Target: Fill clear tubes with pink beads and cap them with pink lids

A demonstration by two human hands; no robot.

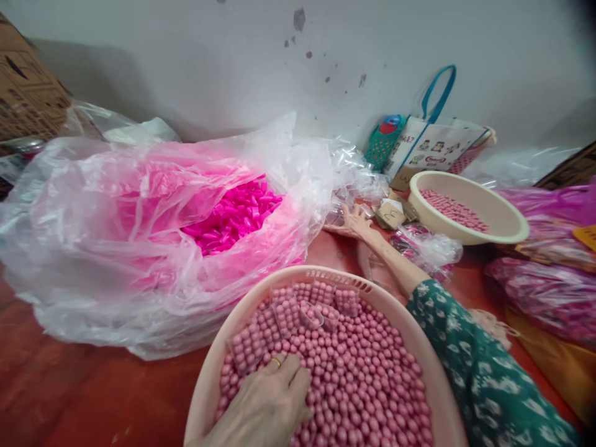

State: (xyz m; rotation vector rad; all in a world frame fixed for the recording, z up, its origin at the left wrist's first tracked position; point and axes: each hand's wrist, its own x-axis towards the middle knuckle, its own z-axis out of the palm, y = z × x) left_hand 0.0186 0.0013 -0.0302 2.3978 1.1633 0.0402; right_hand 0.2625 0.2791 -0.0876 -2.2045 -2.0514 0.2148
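Note:
My left hand (267,397), with a ring on one finger, is down in a pale pink basin (205,372) of round pink beads (367,379). Its fingers are bent and close together; their tips are hidden, and what they hold cannot be made out. Just beyond it, several small clear trays filled with beads (254,344) lie along the basin's far side. My right arm, in a green floral sleeve, stretches past the basin. My right hand (356,222) is open, fingers spread, on clear plastic pieces (338,211) by the wall.
A large translucent bag (153,298) of bright pink plastic pieces (233,214) spreads at left. At right stand a cream bowl (505,217) with more beads, a tote bag (428,146) and filled plastic packs (540,292). A cardboard box (32,81) sits at far left.

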